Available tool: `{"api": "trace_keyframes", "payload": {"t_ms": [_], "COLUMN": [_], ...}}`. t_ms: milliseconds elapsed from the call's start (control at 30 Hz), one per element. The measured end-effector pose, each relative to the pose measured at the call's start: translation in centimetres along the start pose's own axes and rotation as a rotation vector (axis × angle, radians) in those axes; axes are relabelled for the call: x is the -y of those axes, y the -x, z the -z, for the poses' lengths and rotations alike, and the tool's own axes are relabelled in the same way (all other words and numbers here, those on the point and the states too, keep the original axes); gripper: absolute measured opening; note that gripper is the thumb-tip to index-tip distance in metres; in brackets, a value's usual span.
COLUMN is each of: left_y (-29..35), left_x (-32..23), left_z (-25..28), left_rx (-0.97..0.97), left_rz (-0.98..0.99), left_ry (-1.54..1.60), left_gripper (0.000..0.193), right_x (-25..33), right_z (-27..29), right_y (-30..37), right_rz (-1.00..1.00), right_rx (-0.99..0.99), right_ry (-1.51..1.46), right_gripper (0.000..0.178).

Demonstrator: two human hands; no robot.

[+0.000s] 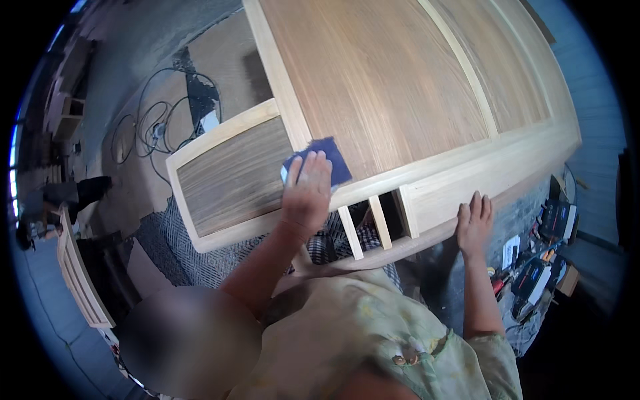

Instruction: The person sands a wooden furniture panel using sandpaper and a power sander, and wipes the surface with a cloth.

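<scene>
A large wooden furniture panel (373, 87) lies in front of me, with brown wood-grain faces set in pale frame strips. My left hand (308, 187) presses a sheet of dark purple sandpaper (337, 162) onto the pale strip where the large face meets a smaller side section (230, 170). The fingers lie over the sheet and hide part of it. Stretched fingers of my right hand (475, 223) rest on the panel's near edge, holding nothing. Between my hands, short pale slats (380, 222) cross an opening in the frame.
Coiled dark cable (160, 130) lies on the floor at the upper left. Tools and boxed cases (533, 283) sit to the right, near the panel's edge. Another wooden frame (80, 277) stands at the left. Farther off there, a person (63, 197) in dark clothes shows.
</scene>
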State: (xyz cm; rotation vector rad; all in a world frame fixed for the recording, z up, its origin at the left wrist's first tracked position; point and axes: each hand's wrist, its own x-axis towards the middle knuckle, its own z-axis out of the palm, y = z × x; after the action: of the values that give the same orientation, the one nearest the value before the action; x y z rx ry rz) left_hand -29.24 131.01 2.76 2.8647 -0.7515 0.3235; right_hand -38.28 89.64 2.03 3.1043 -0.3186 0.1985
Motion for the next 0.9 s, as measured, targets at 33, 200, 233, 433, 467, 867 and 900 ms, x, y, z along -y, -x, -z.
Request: {"api": "trace_keyframes", "payload": {"t_ms": [33,200,233,433,467,867,900], "left_y": [-1.3,-6.8,-4.7,-5.4,-5.3,0.2,0.2], "left_x": [1.2,5.3,4.3,2.7,1.9,-4.0,-4.1], "left_z": [0.2,0.2,-0.3,2.4,3.0,3.8,3.8], "left_rx": [0.069,0.068,0.029,0.025,0.001,0.093,0.081], "left_rz": [-0.037,0.147,0.101,0.014,-0.041,-0.104,-0.074], "left_ry": [-0.089,-0.170,-0.129,-0.066,0.051,0.148,0.152], "left_gripper": [0.048,0.046,0.047,0.041,0.039,0.026,0.025], "right_x": [0.7,1.2,0.9,0.6,0.5,0.3,0.4], "right_z": [-0.3,-0.5,-0.6,-1.0,-1.2,-2.3,-2.4], "right_y": [-0.4,-0.9,-0.9,-1.2,-1.1,-0.6,-0.6], "right_rz": [-0.009,-0.031,-0.038,-0.023,-0.036,0.011,0.009], "right_rx": [-0.037,-0.087,-0.094,-0.140,-0.143,-0.209,-0.221], "right_ry": [-0.044,-0.095,-0.095,-0.149,-0.142,-0.151,-0.169], "right_gripper": [0.049,0.048,0.048,0.048,0.048,0.050,0.049]}}
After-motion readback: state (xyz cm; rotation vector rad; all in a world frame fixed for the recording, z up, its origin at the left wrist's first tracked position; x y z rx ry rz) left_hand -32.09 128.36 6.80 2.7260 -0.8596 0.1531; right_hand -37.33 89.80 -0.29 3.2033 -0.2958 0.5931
